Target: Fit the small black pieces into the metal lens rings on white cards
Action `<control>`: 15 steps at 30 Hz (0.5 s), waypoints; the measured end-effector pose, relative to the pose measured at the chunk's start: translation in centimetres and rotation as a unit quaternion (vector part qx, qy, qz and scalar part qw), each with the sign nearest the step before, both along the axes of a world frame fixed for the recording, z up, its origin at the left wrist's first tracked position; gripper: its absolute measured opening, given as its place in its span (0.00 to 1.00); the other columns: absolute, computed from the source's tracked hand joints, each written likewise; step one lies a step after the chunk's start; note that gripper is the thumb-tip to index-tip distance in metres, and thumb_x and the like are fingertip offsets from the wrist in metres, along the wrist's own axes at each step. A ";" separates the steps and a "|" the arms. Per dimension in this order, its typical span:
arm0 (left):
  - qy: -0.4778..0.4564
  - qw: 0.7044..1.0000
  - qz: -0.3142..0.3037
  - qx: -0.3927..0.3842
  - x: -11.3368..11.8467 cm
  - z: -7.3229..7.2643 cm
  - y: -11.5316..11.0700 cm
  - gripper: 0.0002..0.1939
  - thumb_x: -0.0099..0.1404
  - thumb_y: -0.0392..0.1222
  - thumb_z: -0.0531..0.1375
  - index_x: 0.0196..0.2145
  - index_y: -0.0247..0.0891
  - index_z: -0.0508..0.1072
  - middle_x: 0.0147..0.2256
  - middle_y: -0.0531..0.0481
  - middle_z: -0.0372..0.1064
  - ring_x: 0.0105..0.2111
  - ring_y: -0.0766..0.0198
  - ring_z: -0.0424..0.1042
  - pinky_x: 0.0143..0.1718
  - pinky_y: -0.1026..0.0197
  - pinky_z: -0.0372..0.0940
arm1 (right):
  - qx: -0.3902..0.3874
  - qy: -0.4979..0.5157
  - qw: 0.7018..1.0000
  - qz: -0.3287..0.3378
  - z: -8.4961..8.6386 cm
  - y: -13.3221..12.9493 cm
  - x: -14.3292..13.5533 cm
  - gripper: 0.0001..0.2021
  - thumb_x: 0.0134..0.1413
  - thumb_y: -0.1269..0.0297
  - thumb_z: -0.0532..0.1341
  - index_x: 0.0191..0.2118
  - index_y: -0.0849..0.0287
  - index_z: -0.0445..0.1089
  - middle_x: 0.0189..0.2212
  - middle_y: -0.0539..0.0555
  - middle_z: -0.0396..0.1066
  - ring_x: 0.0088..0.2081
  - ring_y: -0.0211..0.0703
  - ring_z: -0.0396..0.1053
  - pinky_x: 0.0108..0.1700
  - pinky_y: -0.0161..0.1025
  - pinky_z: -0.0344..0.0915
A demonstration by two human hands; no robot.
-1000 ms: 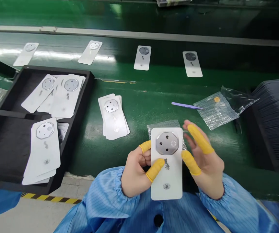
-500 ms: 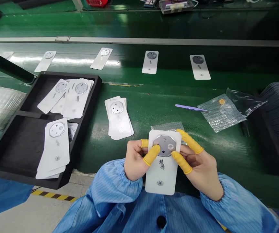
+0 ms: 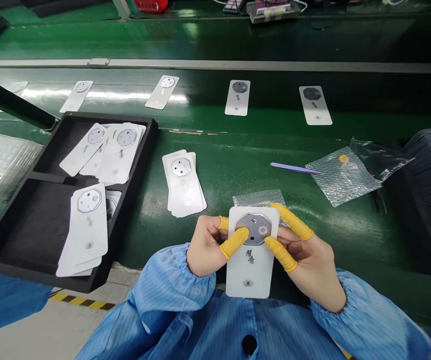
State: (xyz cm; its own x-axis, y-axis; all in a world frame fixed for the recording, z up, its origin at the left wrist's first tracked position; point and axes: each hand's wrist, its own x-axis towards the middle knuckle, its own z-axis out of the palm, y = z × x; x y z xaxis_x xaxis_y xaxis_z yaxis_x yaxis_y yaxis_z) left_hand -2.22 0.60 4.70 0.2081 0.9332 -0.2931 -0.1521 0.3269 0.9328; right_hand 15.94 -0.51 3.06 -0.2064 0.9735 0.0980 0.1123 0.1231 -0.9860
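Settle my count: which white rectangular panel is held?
The white rectangular panel between left hand and right hand; others lie on green surfaces or in the black divided tray.

Five white panels point(image 3: 238, 102) line the upper frame; lower centre shows one held panel point(image 3: 251, 275), one left hand point(image 3: 206, 247), one right hand point(image 3: 315, 267), four finger cots point(image 3: 293, 222). At left, one black tray point(image 3: 27, 215) bears two panel piles point(image 3: 86, 220); a third pile point(image 3: 183, 185) lies centre. Further right: one pair of tweezers point(image 3: 290, 166), two bubble-wrap pieces point(image 3: 333, 182).

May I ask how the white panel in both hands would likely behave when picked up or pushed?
The white panel is probably stiff, since it extends straight below the left hand and right hand. It may be fairly light, held by its upper half alone. Being flat, it should slide rather than roll.
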 end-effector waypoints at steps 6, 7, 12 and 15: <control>0.014 1.000 -0.008 -0.024 -0.1 0.1 0.2 0.18 0.56 0.51 0.65 0.23 0.31 0.76 0.19 0.46 0.73 0.18 0.62 0.71 0.20 0.62 0.66 | 0.041 -0.031 0.998 0.039 0.1 -0.4 0.3 0.20 0.58 0.71 0.60 0.55 0.46 0.67 0.38 0.48 0.78 0.33 0.39 0.77 0.32 0.34 0.78; 0.031 0.999 0.000 -0.021 -0.8 0.0 0.7 0.18 0.56 0.52 0.65 0.25 0.32 0.77 0.21 0.45 0.75 0.20 0.60 0.72 0.22 0.61 0.68 | 0.042 -0.040 0.997 0.060 0.1 0.4 0.5 0.20 0.59 0.69 0.59 0.56 0.47 0.65 0.40 0.49 0.77 0.36 0.40 0.77 0.36 0.36 0.78; 0.331 0.926 0.152 0.097 -7.9 -2.0 5.4 0.20 0.58 0.57 0.60 0.34 0.35 0.76 0.35 0.41 0.78 0.38 0.48 0.76 0.37 0.54 0.70 | -0.052 -0.326 0.943 -0.049 -0.4 12.6 3.4 0.28 0.58 0.65 0.60 0.62 0.55 0.53 0.51 0.54 0.71 0.52 0.42 0.70 0.54 0.42 0.68; 0.528 0.818 0.217 0.067 -11.6 -3.9 8.2 0.17 0.57 0.53 0.61 0.36 0.37 0.75 0.35 0.40 0.77 0.43 0.38 0.73 0.44 0.41 0.66 | -0.061 -0.409 0.889 -0.196 -0.3 22.5 6.2 0.31 0.56 0.64 0.62 0.62 0.67 0.53 0.56 0.67 0.63 0.59 0.56 0.61 0.59 0.53 0.59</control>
